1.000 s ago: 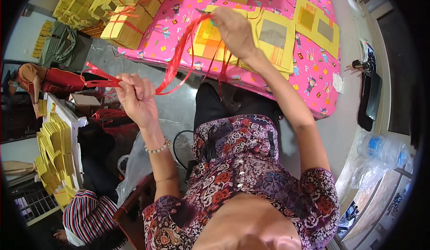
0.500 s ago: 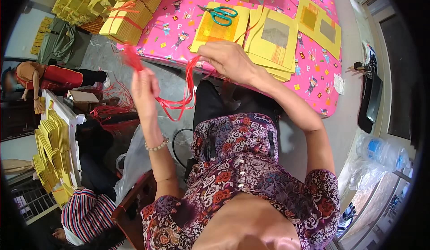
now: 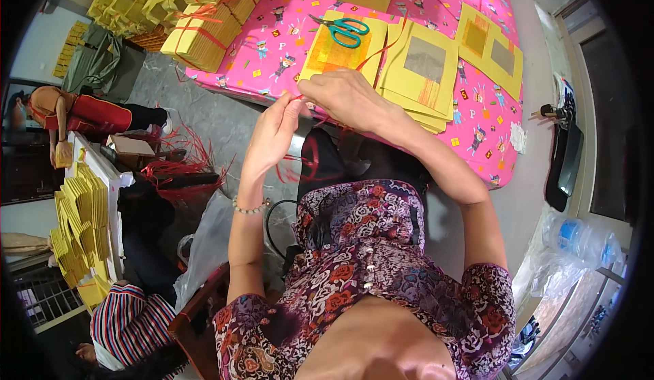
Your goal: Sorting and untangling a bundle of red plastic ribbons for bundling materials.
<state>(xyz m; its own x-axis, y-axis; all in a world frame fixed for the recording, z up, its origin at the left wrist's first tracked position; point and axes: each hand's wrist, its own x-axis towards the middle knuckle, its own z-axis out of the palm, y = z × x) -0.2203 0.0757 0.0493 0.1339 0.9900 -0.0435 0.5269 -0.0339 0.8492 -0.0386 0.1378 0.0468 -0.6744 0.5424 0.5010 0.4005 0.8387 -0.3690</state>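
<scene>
My left hand (image 3: 271,133) and my right hand (image 3: 351,99) meet at the near edge of the pink table, fingers pinched close together. Both are closed on red plastic string (image 3: 300,99), which shows between the fingertips; loops of it hang blurred below my left hand. A red strand also runs up from my right hand across the yellow paper. Beyond that hand lies a yellow sheet (image 3: 315,61) with an orange square, and on it rest scissors (image 3: 347,31) with green handles. To the right is a stack of yellow sheets (image 3: 393,79) topped by a silver square.
Yellow paper bundles (image 3: 197,45) tied with red string stand at the table's far left. More yellow sheets (image 3: 514,80) lie at its right. Red strands (image 3: 184,165) litter the floor on the left. Two other people work at a side table with yellow stacks (image 3: 82,220).
My left hand has moved right and up to meet my right hand, drawing the red string along. The string's wide loop between the hands has gone. The view has shifted slightly.
</scene>
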